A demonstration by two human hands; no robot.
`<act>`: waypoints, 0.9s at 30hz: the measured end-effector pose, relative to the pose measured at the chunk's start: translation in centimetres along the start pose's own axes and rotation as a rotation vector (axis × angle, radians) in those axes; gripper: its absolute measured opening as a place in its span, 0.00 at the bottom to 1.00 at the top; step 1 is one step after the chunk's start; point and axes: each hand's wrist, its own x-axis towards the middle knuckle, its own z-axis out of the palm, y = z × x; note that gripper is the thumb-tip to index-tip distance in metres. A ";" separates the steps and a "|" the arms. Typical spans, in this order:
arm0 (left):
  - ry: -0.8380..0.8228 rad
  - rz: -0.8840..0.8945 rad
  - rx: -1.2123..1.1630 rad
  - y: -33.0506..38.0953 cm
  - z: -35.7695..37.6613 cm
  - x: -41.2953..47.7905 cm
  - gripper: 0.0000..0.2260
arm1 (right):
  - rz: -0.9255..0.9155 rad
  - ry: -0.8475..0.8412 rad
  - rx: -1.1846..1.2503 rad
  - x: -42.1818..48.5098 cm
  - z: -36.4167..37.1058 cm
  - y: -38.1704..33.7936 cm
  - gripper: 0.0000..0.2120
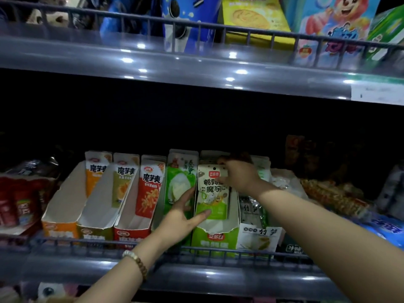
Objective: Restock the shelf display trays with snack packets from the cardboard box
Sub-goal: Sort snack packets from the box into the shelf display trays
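A row of cardboard display trays stands on the middle shelf. In the green tray [215, 238] leans a stack of white-and-green snack packets [213, 193]. My right hand [238, 173] grips the top of that stack, fingers curled over its upper edge and thumb on the front. My left hand [183, 215] lies with straight fingers against the stack's lower left side, thumb on the packet front. To the left stand a red tray [131, 234], an olive tray [95, 234] and an orange tray [59, 231], each with packets at the back. The cardboard box is out of view.
A wire rail [153, 246] runs along the shelf's front edge. Green packets [179, 182] sit just left of the stack, a white bamboo-shoot tray [259, 237] to its right. Red jars [19, 206] stand far left. The upper shelf [196, 68] overhangs closely.
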 end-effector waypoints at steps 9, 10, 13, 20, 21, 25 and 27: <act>0.091 0.067 0.039 1.2 -0.5 -1.2 0.35 | -0.008 0.072 0.118 -3.0 -0.8 -0.3 0.28; 0.090 0.077 0.064 1.4 -0.7 -1.6 0.36 | 0.017 0.052 0.179 -3.7 -1.1 -0.4 0.29; 0.064 0.097 0.116 2.2 -1.6 -3.7 0.40 | 0.024 0.030 0.341 -6.2 -1.8 -0.7 0.30; 0.048 0.162 0.307 1.9 -3.8 -10.9 0.38 | -0.037 0.017 0.539 -15.3 -3.0 -3.6 0.29; 0.043 0.162 0.346 1.6 -4.0 -12.2 0.37 | -0.046 0.006 0.564 -16.7 -2.6 -4.2 0.29; 0.016 0.077 0.357 -1.5 -4.4 -17.4 0.33 | -0.064 -0.069 0.670 -22.3 0.7 -6.3 0.25; -0.046 0.014 0.333 -3.8 -4.2 -20.1 0.33 | -0.032 -0.149 0.708 -25.3 3.4 -7.3 0.25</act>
